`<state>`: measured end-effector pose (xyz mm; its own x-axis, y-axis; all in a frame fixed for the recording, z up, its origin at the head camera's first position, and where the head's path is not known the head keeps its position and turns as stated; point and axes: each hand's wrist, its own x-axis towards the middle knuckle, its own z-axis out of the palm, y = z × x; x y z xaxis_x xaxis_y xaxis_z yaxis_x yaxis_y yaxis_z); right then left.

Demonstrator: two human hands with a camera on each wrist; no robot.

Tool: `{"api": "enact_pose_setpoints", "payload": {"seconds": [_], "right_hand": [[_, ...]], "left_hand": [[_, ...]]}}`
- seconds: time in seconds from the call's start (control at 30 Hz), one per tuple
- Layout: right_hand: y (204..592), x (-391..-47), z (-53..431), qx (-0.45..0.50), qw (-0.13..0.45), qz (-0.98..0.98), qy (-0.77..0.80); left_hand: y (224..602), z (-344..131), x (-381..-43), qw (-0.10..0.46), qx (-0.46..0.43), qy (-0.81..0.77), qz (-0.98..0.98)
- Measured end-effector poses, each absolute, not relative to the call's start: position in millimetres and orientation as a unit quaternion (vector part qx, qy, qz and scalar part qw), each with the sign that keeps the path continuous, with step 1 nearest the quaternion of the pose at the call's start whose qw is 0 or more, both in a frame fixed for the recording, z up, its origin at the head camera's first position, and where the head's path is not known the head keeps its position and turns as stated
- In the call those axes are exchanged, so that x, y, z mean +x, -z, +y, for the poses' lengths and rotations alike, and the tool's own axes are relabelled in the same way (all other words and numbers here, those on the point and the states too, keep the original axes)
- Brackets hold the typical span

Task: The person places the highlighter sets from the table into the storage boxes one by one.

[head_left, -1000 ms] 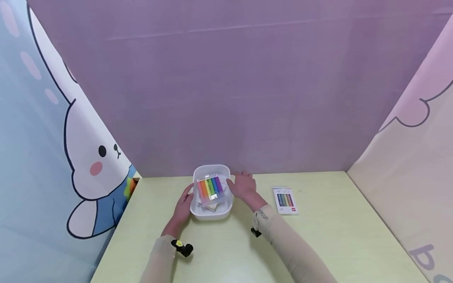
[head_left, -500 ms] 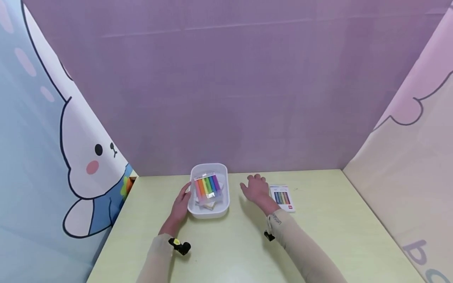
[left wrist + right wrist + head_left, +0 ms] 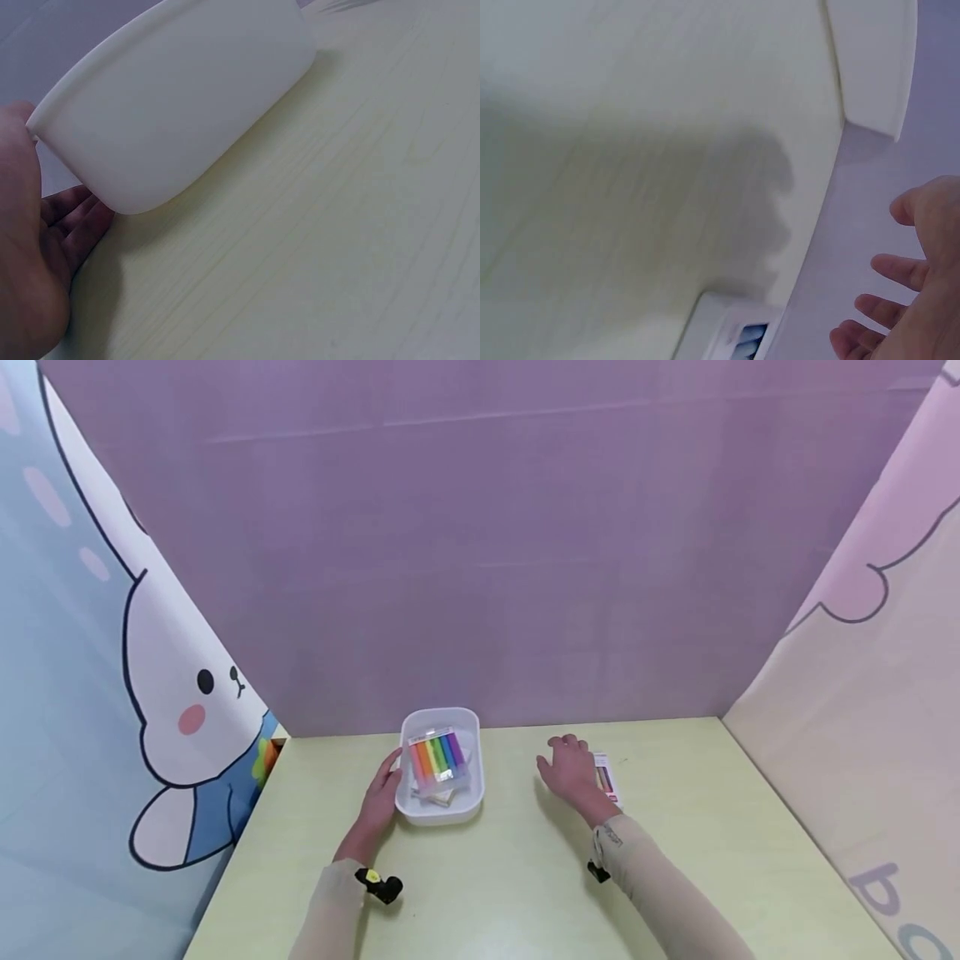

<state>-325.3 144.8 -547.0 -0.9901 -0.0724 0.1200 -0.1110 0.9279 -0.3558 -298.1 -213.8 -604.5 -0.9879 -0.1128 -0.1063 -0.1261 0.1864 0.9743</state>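
A white plastic tub (image 3: pixel 439 817) stands near the back of the table. Inside it lies a clear pack (image 3: pixel 437 758) of rainbow-coloured sticks, on top of pale flat items (image 3: pixel 444 798) mostly hidden under it. My left hand (image 3: pixel 379 793) rests along the tub's left side, fingers extended against its wall. To the right, my right hand (image 3: pixel 568 772) hovers over the table with fingers spread and nothing in them. Partly behind that hand is a flat white box (image 3: pixel 607 779) printed with coloured sticks; its corner also shows in the right wrist view.
A purple cloth backdrop (image 3: pixel 510 568) rises at the table's back edge. Printed panels flank the table (image 3: pixel 495 885), with a rabbit (image 3: pixel 191 693) on the left one. Black wrist cameras sit at both cuffs.
My right hand has left the tub's right side and moved right, now covering part of the flat white box. The left hand stays at the tub. The head view has shifted slightly.
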Motion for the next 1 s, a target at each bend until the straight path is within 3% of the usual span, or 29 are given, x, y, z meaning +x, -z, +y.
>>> {"api": "enact_pose_setpoints", "payload": {"seconds": [0.67,1.0], "right_hand": [[563.1,-314.7,189.1,-0.003,0.056,-0.984,-0.171],[564.5,-307.0,208.5,-0.053,0.028,-0.984,-0.169]], "left_hand": [[602.8,-213.5,-297.1,-0.003,-0.069,-0.621,0.781],[600.1,-221.1,-300.0,0.032,-0.034,-0.633,0.773]]}}
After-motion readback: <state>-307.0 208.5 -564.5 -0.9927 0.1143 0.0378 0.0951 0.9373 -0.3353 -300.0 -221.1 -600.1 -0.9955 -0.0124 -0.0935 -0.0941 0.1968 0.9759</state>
